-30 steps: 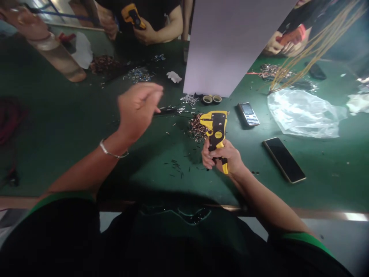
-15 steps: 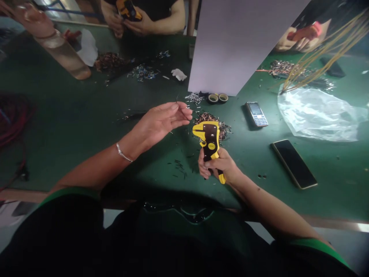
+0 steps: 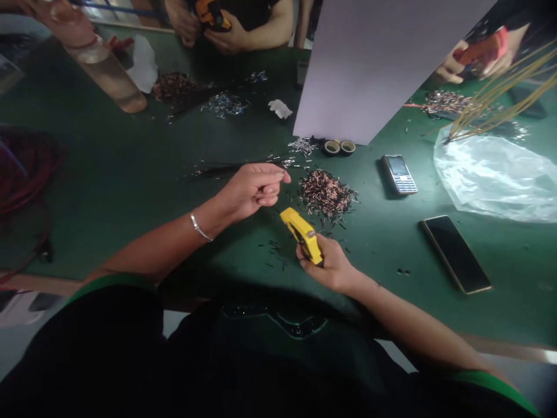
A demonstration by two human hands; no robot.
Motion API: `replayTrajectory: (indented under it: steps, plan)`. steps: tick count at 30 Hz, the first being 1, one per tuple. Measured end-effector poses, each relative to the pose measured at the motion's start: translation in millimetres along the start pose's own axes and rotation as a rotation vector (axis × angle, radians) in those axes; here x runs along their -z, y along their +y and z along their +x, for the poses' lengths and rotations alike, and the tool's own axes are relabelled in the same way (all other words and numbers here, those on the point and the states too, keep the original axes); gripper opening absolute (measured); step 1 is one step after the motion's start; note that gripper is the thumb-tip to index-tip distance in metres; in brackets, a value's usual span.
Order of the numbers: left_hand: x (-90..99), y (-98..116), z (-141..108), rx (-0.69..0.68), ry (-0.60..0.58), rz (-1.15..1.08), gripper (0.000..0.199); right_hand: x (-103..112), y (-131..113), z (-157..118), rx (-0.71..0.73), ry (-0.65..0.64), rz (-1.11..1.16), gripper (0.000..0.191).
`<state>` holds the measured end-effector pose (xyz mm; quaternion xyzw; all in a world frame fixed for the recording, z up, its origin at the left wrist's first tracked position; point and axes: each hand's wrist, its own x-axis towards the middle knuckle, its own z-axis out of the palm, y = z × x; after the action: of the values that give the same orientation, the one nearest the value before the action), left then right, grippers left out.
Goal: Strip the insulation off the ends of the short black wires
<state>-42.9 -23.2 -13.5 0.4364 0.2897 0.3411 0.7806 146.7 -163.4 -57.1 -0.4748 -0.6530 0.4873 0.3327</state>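
Observation:
My right hand (image 3: 328, 264) is wrapped round a yellow and black wire stripper (image 3: 300, 231), its head pointing up and left. My left hand (image 3: 261, 186) is closed in a pinch just above and left of that head; anything thin between its fingertips is too small to make out. Behind the left hand lies a bundle of black wires (image 3: 217, 169) with bright ends. A heap of short black and copper cut-offs (image 3: 328, 193) lies right of the left hand. Dark scraps (image 3: 275, 255) are scattered on the green table (image 3: 374, 302) left of my right hand.
Small silvery pieces (image 3: 302, 145) and two tape rolls (image 3: 339, 147) sit by a pale upright panel (image 3: 348, 75). To the right are a keypad phone (image 3: 399, 174), a smartphone (image 3: 456, 254) and a plastic bag (image 3: 496, 174). Across the table, other people's hands (image 3: 232, 38) hold tools.
My left hand has gone from spread fingers to a closed pinch. The wire stripper has come down off the cut-off heap and turned, with its narrow side now showing. The whole view has shifted slightly.

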Motion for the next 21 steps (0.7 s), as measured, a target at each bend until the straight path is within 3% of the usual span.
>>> replayTrajectory:
  steps: [3,9,13,17,21]
  plan:
    - [1.1,4.0,-2.0,-0.019,-0.022,0.068,0.006,-2.6,-3.9,-0.9,0.044,-0.050,-0.157,0.012]
    - [-2.7,13.8,-5.3,-0.039,-0.012,0.106,0.008,-11.0,-1.3,1.6,0.165,-0.036,-0.249,0.019]
    - [-7.2,17.5,-5.0,-0.045,0.021,0.127,0.009,-9.6,-2.5,4.2,0.116,-0.055,-0.226,0.017]
    - [-2.6,14.9,2.5,-0.048,0.038,0.123,0.008,-3.8,-2.4,9.1,-0.005,-0.058,-0.055,0.014]
    - [6.9,5.7,12.4,-0.044,0.044,0.111,0.007,0.8,6.3,15.1,-0.161,-0.022,0.343,0.019]
